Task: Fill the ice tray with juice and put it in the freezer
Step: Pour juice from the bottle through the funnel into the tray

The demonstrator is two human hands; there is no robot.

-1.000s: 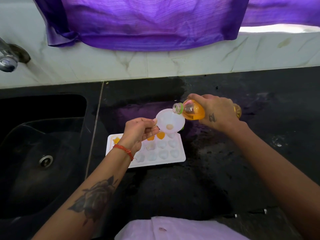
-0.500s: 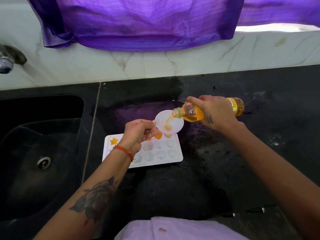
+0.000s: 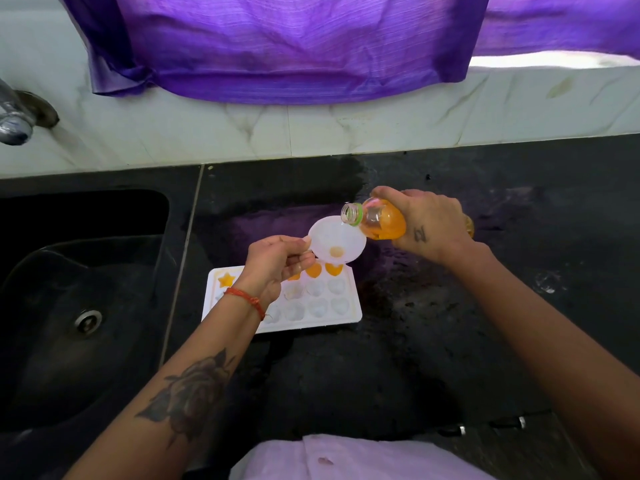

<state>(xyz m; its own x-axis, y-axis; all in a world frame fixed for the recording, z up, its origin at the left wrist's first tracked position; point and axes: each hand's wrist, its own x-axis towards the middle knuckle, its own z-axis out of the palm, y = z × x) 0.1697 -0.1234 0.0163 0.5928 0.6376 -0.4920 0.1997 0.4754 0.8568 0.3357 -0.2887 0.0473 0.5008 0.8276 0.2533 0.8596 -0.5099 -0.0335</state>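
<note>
A white ice tray (image 3: 346,317) with heart- and star-shaped cells lies on the black counter (image 3: 433,341). Several cells in its far row hold orange juice; the nearer cells look empty. My left hand (image 3: 273,265) pinches the edge of a white funnel (image 3: 337,244) held over the tray's far right cells, with a little juice at its centre. My right hand (image 3: 426,223) grips an open bottle of orange juice (image 3: 377,220), lying nearly level with its mouth just above the funnel's rim. No juice is running out.
A black sink (image 3: 79,306) with a drain lies to the left, and a metal tap (image 3: 14,123) at the far left. Purple cloth (image 3: 277,46) hangs over the white tiled wall behind. The counter right of the tray looks wet.
Half a second ago juice was streaming from the bottle into the funnel. The bottle has tipped back a little and the stream has stopped; only a small pool sits in the funnel.
</note>
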